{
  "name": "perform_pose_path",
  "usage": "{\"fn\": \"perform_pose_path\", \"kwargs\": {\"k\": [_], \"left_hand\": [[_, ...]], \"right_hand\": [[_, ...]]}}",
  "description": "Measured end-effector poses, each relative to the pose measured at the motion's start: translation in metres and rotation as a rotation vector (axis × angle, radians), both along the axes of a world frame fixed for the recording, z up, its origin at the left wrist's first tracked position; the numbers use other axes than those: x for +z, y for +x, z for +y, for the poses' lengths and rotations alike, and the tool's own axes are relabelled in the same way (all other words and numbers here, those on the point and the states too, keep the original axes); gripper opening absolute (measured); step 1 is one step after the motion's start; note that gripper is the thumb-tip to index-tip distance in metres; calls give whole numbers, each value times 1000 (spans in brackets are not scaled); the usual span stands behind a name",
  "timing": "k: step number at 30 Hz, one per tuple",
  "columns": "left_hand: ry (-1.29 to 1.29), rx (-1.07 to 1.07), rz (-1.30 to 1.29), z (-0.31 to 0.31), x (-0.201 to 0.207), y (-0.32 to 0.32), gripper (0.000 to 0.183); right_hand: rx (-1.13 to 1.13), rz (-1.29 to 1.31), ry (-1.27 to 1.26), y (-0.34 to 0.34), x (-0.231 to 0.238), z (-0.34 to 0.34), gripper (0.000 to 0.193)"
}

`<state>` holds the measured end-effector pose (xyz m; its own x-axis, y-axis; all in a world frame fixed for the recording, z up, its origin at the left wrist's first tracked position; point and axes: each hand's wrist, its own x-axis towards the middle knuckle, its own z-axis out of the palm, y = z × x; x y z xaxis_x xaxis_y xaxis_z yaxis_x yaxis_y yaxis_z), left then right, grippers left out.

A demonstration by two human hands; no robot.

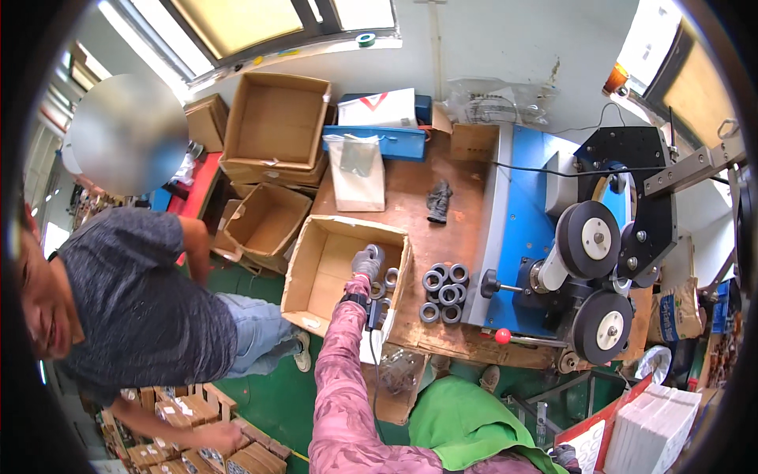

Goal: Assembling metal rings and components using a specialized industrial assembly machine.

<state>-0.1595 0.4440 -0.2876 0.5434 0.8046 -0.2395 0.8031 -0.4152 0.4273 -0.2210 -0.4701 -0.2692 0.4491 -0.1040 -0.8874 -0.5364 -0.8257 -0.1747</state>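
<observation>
My left hand (365,265), in a grey glove, reaches into an open cardboard box (316,225) at the table's left edge. Its fingers are closed on a grey metal ring (377,252). A few more rings (391,277) lie in the box along its right side, beside my hand. On the table to the right of the box, several thick grey rings (449,295) are piled together. Low at the right, my right hand (564,456), also gloved, shows only in part near the green apron, and its fingers cannot be made out.
A blue machine (517,213) with black wheels (594,240) stands on the right of the table (410,189). A dark glove (439,201) lies behind the rings. Empty cardboard boxes (276,118) stand at the back left. Another person (150,292) stands at the left.
</observation>
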Motion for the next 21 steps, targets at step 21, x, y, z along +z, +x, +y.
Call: {"fn": "perform_pose_path", "kwargs": {"k": [21], "left_hand": [[-583, -156, -277, -96, 75, -80, 32]], "right_hand": [[36, -111, 282, 123, -80, -1, 12]]}}
